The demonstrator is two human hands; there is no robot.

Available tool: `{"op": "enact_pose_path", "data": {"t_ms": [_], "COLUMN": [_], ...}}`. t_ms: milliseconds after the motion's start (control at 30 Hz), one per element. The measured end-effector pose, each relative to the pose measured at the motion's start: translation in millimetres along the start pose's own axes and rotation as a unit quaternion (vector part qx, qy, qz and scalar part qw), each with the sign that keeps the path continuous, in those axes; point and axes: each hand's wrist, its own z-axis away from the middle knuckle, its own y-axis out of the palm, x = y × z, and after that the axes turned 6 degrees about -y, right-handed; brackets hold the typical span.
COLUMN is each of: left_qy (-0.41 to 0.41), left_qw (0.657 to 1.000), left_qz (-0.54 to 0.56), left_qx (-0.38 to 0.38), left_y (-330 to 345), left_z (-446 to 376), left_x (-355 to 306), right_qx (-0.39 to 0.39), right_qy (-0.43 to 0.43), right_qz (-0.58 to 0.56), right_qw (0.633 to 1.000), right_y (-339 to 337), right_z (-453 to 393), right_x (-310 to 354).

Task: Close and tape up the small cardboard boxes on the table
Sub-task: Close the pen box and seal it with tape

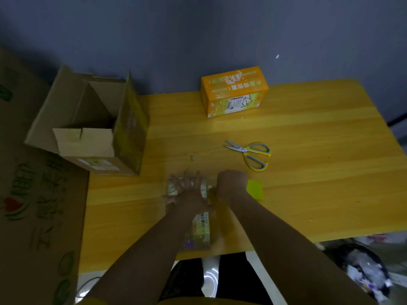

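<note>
A small pale cardboard box (pixel 199 230) with a barcode label lies near the table's front edge, partly hidden by my arms. My left hand (pixel 187 190) presses flat on its top, fingers spread. My right hand (pixel 231 184) is curled at the box's right end and grips a flat yellow-green object (pixel 255 189) that sticks out to the right; what it is I cannot tell. A closed orange box (pixel 234 91) stands at the table's back edge, apart from both hands.
Yellow-handled scissors (pixel 251 154) lie on the wooden table (pixel 308 172) just beyond my right hand. A large open carton (pixel 88 124) fills the back left corner. A big printed cardboard sheet (pixel 33 194) stands left of the table. A waste bin (pixel 363 267) is at the lower right.
</note>
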Motion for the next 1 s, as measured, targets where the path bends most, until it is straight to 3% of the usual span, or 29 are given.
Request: {"op": "enact_pose_path", "data": {"t_ms": [233, 333, 400, 467, 533, 633, 767, 867, 933, 1000], "left_qy": [0.024, 0.04, 0.068, 0.108, 0.14, 0.168, 0.185, 0.205, 0.237, 0.281], "left_qw": [0.996, 0.991, 0.986, 0.974, 0.956, 0.925, 0.877, 0.893, 0.925, 0.935], "left_qz": [0.059, 0.097, 0.131, 0.191, 0.254, 0.342, 0.439, 0.4, 0.293, 0.173], "left_qx": [-0.067, -0.079, -0.076, -0.057, -0.046, -0.013, 0.058, 0.029, -0.054, -0.13], "left_y": [-0.2, -4.4, -6.0, -6.2, -3.6, -2.2, -3.7, -5.9, -8.6, -12.1], "left_z": [2.6, 1.4, -1.1, -4.6, -8.3, -11.6, -11.7, -6.7, -4.4, -5.1], "left_x": [8.6, 19.3, 29.1, 40.0, 51.9, 71.0, 98.7, 118.5, 129.5, 132.7], "right_qx": [-0.009, -0.028, -0.061, -0.115, -0.144, -0.127, -0.084, -0.062, -0.067, -0.052], "right_qy": [-0.039, -0.02, -0.016, -0.027, -0.043, -0.057, -0.053, -0.047, -0.058, -0.076], "right_qz": [-0.216, -0.445, -0.509, -0.509, -0.469, -0.365, -0.288, -0.266, -0.25, -0.261], "right_qw": [0.976, 0.895, 0.858, 0.853, 0.87, 0.92, 0.952, 0.961, 0.964, 0.961], "right_y": [2.9, 12.8, 10.7, -1.9, -24.4, -61.7, -93.2, -101.2, -103.4, -105.2], "right_z": [27.1, 47.4, 55.9, 58.1, 56.3, 53.1, 46.3, 44.1, 45.0, 47.6], "right_x": [-67.3, -90.5, -84.9, -74.5, -66.6, -47.2, -6.3, 18.0, 30.7, 39.7]}}
